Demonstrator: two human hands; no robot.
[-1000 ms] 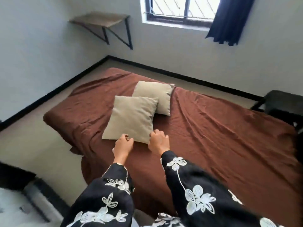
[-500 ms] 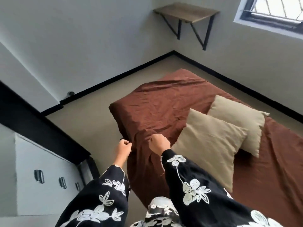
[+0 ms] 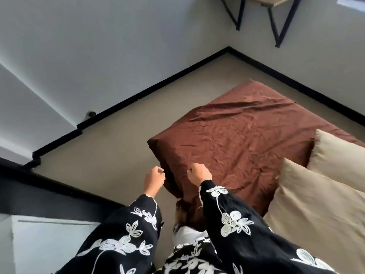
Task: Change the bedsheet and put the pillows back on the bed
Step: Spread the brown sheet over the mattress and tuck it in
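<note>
left hand (image 3: 154,177) curled beside bedsheet (image 3: 246,139) corner | right hand (image 3: 199,175) curled on bedsheet | grip: cannot tell

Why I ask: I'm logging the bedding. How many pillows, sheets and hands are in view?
Beige pillows: 2
Brown bedsheet: 1
Hands, left hand and right hand: 2
Total: 5

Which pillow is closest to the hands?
The front pillow, nearer the right hand; it overlaps the back pillow, which lies farther away.
</note>
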